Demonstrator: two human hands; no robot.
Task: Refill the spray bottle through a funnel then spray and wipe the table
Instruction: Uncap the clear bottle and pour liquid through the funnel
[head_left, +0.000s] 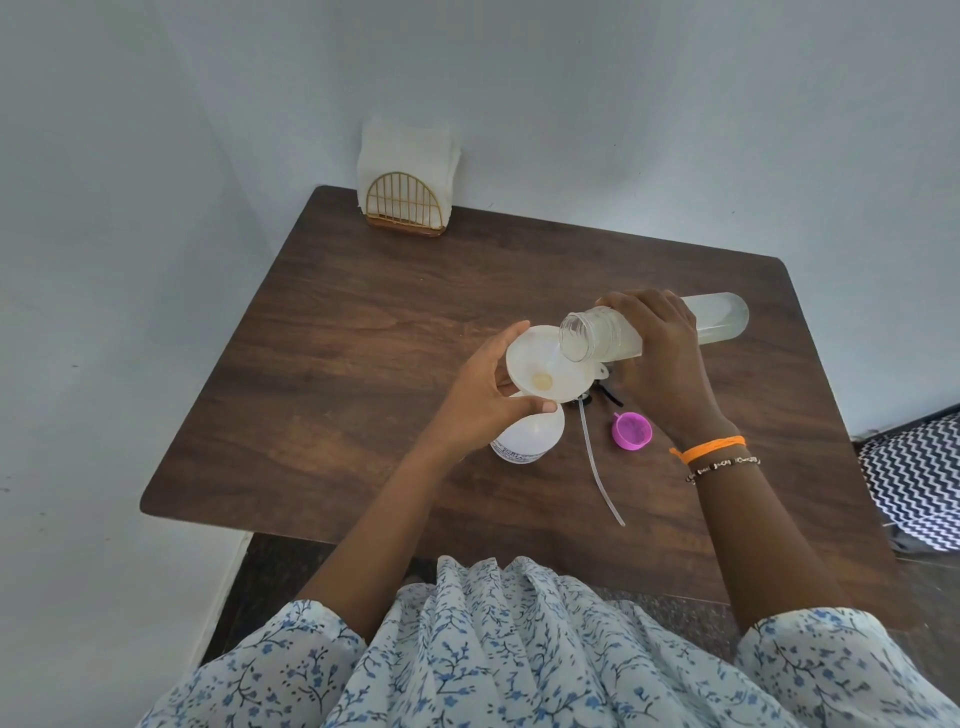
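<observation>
While the refilling step is in hand, the right hand (657, 358) grasps a clear plastic refill bottle (649, 330), fingers wrapped over its middle, and holds it tipped almost level. Its open mouth lies just beyond the fingertips, over the far rim of a white plastic funnel (540, 366). A thin pale stream runs from the mouth into the funnel, where a small yellowish pool sits over the drain. The left hand (480, 400) grips the funnel's near rim, thumb in front and fingers curled round the far side. Directly beneath those fingers stands the white translucent spray bottle (530, 434), upright on the dark wooden table (363, 322), the funnel seated in its neck.

Just beside the right wrist lie a small magenta plastic cap (631, 430) and the removed spray head with its clear dip tube (597, 462), the head largely hidden behind the funnel. A gold wire holder of white paper napkins (408, 182) stands well apart at the far corner.

Judged from this, filling is under way; spraying and wiping are not yet begun. The next move calls for a steady tilt, then righting the refill bottle, lifting off the funnel and refitting the spray head. The fill level cannot be told.
</observation>
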